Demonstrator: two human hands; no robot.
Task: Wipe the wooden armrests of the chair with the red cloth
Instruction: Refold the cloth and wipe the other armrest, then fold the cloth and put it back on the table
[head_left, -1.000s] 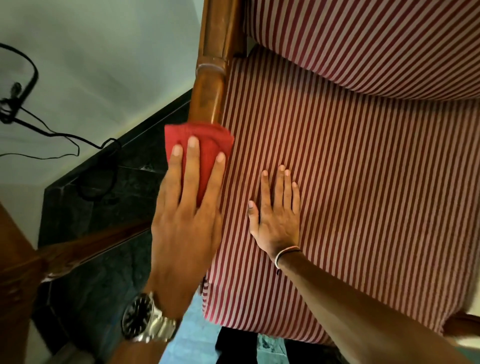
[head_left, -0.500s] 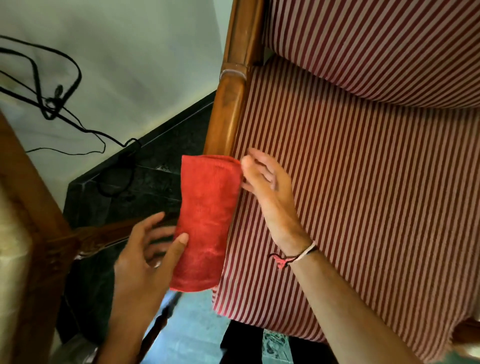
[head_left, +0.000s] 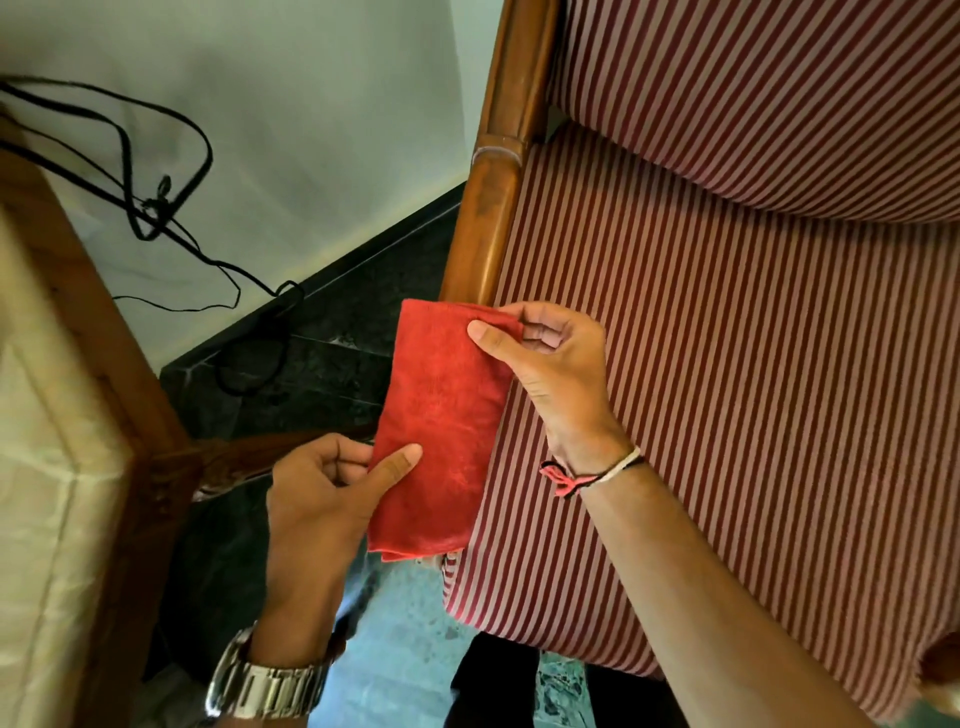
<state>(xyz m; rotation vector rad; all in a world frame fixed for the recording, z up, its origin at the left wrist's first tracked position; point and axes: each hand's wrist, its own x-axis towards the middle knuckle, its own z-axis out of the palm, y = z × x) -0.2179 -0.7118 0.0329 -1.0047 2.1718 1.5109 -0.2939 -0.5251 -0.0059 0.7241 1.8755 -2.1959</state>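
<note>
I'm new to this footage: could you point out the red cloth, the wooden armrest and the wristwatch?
red cloth (head_left: 441, 415): head view, middle of the fabric.
wooden armrest (head_left: 485, 218): head view, bare rail above the cloth.
wristwatch (head_left: 265, 686): head view, metal band.

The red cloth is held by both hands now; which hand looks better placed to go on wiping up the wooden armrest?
Probably the right hand: it pinches the red cloth at its top edge, nearest the bare armrest. The left hand grips lower down.

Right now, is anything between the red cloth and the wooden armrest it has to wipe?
Nothing visible. The red cloth, pinched by the left hand and right hand, already overlaps the armrest; its bare wood above is unobstructed.
</note>
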